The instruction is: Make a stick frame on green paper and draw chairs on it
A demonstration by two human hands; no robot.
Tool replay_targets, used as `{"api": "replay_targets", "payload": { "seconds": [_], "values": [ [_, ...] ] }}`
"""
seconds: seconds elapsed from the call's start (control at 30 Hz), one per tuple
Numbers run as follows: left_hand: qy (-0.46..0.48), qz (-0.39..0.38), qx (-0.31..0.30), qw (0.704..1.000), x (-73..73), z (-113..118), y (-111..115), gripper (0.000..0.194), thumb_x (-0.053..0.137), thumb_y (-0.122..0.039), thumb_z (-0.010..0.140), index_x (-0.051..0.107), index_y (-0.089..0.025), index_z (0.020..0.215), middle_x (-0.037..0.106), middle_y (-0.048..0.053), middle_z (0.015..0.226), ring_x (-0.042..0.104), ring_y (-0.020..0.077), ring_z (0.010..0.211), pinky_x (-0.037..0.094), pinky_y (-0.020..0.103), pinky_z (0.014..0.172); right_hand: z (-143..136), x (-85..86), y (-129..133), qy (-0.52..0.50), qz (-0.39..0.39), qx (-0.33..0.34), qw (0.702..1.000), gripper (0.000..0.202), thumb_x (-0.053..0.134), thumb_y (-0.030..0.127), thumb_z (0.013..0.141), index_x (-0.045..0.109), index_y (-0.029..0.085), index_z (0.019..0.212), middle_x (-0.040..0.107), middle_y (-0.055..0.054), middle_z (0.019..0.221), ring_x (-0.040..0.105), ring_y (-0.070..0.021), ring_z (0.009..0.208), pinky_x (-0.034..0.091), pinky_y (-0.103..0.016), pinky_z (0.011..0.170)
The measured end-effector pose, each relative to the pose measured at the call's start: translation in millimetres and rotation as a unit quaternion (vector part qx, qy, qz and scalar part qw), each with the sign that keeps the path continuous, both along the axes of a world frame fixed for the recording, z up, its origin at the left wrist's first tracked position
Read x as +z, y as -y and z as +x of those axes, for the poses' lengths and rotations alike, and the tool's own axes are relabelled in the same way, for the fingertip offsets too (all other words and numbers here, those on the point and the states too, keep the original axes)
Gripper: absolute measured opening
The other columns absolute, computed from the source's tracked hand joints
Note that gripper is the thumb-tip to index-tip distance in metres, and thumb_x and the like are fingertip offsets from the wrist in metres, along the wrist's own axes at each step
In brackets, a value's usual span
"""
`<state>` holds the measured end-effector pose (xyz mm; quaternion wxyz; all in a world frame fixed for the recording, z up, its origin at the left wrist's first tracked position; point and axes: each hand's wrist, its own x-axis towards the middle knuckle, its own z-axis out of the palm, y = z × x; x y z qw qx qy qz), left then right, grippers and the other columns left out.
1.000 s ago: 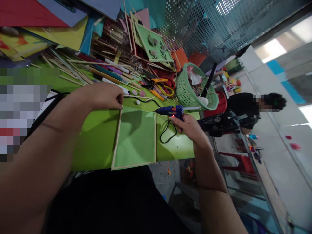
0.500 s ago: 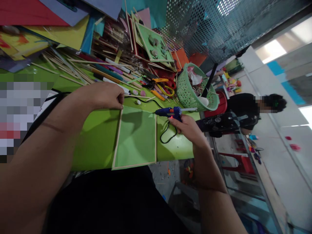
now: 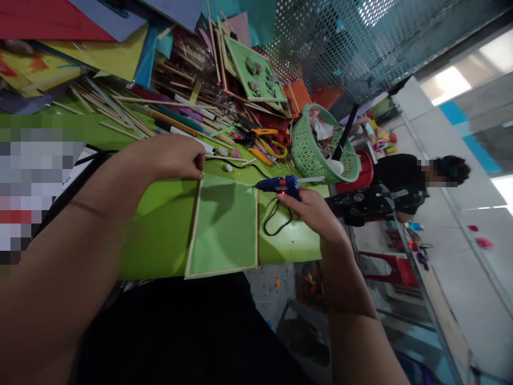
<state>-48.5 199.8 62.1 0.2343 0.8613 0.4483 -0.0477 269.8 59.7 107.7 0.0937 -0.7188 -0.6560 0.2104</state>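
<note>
A light green card (image 3: pixel 228 230) lies on the green table in front of me, with thin wooden strips along its left, right and near edges. My left hand (image 3: pixel 172 155) is closed, its fingertips pinching the card's far left corner. My right hand (image 3: pixel 308 208) is wrapped round a blue glue gun (image 3: pixel 278 185), whose small red light is lit. The gun's nozzle points left and touches or nearly touches the card's far right corner. A clear glue stick (image 3: pixel 315 180) sticks out of its back. The black cord (image 3: pixel 272 234) loops on the table below it.
Beyond the card lie pens, wooden sticks (image 3: pixel 120 115), orange-handled pliers (image 3: pixel 260 133) and yellow-handled scissors (image 3: pixel 280 149). A green basket (image 3: pixel 304 155) stands right of them. Decorated green panels (image 3: pixel 256 75) are stacked behind. A person in black (image 3: pixel 396 182) is at the right.
Almost nothing differs. Both hands, the glue gun and the card hold the same places, with only a slight shift of the view.
</note>
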Motion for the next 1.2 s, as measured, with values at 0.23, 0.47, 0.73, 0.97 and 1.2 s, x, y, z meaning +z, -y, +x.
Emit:
{"api": "replay_targets", "payload": {
  "seconds": [0.23, 0.47, 0.73, 0.97, 1.2],
  "values": [
    [-0.01, 0.0, 0.005, 1.0, -2.9, 1.9, -3.3, 0.028, 0.071, -0.042, 0.079, 0.082, -0.031, 0.102, 0.082, 0.005, 0.103, 0.073, 0.0288, 0.096, 0.05, 0.033, 0.076, -1.0, 3.5, -1.1, 0.006, 0.015, 0.004, 1.0, 0.049, 0.065, 0.066, 0.092, 0.055, 0.025, 0.067, 0.059, -0.003, 0.061, 0.059, -0.0235, 0.068, 0.04, -0.033, 0.062],
    [-0.002, -0.006, 0.009, 1.0, 0.7, 2.0, 2.4, 0.027, 0.067, -0.035, 0.085, 0.08, -0.024, 0.106, 0.081, 0.005, 0.104, 0.069, 0.0225, 0.088, 0.047, 0.032, 0.077, -1.9, 3.9, -1.6, -0.006, 0.005, 0.001, 1.0, 0.046, 0.066, 0.065, 0.093, 0.06, 0.024, 0.072, 0.06, -0.003, 0.062, 0.06, -0.0234, 0.067, 0.04, -0.033, 0.062],
    [-0.003, -0.001, 0.003, 1.0, 2.0, 1.8, 4.0, 0.022, 0.07, -0.034, 0.089, 0.079, -0.022, 0.105, 0.079, 0.005, 0.103, 0.064, 0.02, 0.085, 0.043, 0.032, 0.074, 4.7, -3.5, -2.8, -0.047, -0.018, -0.026, 0.998, 0.054, 0.065, 0.072, 0.093, 0.057, 0.025, 0.069, 0.055, 0.0, 0.054, 0.051, -0.0185, 0.053, 0.037, -0.033, 0.056],
    [0.024, -0.008, 0.017, 1.0, -4.9, 1.4, 1.8, 0.02, 0.07, -0.032, 0.088, 0.079, -0.02, 0.101, 0.078, 0.005, 0.1, 0.069, 0.0243, 0.095, 0.048, 0.037, 0.096, 13.3, -2.9, -0.5, -0.042, -0.024, -0.027, 0.998, 0.056, 0.065, 0.073, 0.093, 0.059, 0.024, 0.067, 0.056, 0.001, 0.053, 0.052, -0.017, 0.052, 0.038, -0.032, 0.056],
    [-0.012, -0.002, 0.029, 1.0, -1.6, 7.4, 3.4, 0.026, 0.069, -0.036, 0.088, 0.08, -0.018, 0.105, 0.074, 0.001, 0.094, 0.071, 0.0235, 0.098, 0.055, 0.04, 0.096, 8.3, -6.9, -2.2, -0.029, -0.023, -0.029, 0.999, 0.055, 0.068, 0.07, 0.091, 0.059, 0.023, 0.065, 0.056, 0.001, 0.049, 0.052, -0.0164, 0.049, 0.037, -0.031, 0.054]
  ]
}}
